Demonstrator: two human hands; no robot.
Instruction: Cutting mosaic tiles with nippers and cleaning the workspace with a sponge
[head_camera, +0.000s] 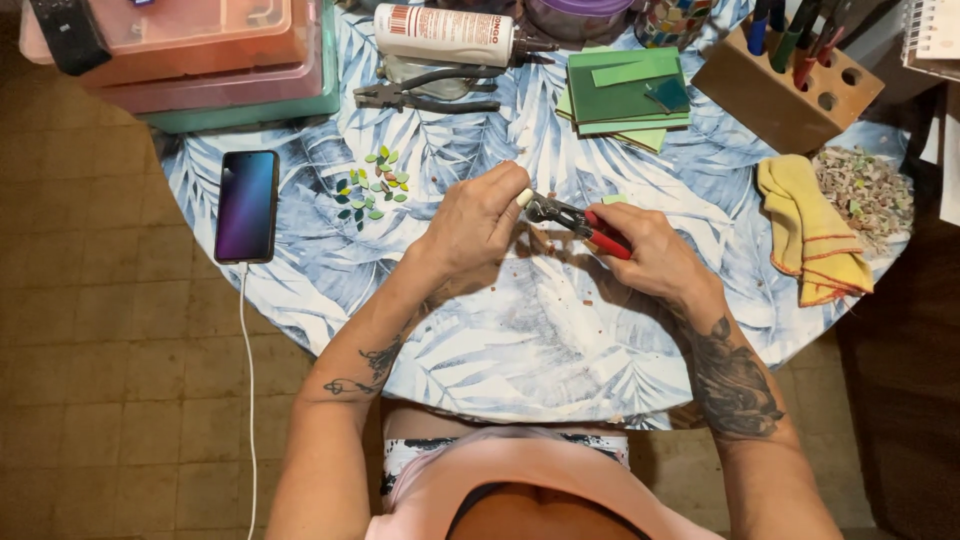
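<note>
My right hand (648, 257) is closed around the red handles of a pair of nippers (580, 222), whose metal jaws point left. My left hand (478, 220) pinches a small pale piece (524, 197) right at those jaws. Both hands hover over the middle of a round table (500, 340) covered in a blue-and-white leaf-print cloth. A cluster of small green and blue cut tile pieces (372, 186) lies to the left of my left hand. Tiny crumbs are scattered on the cloth under the hands.
A phone (247, 205) on a white cable lies at the left edge. Farther back are stacked green tiles (622, 95), black pliers (425, 95), a white tube (445, 33) and plastic boxes (200, 60). A wooden tool block (785, 90), yellow cloth (810, 230) and tile scraps (868, 190) sit right.
</note>
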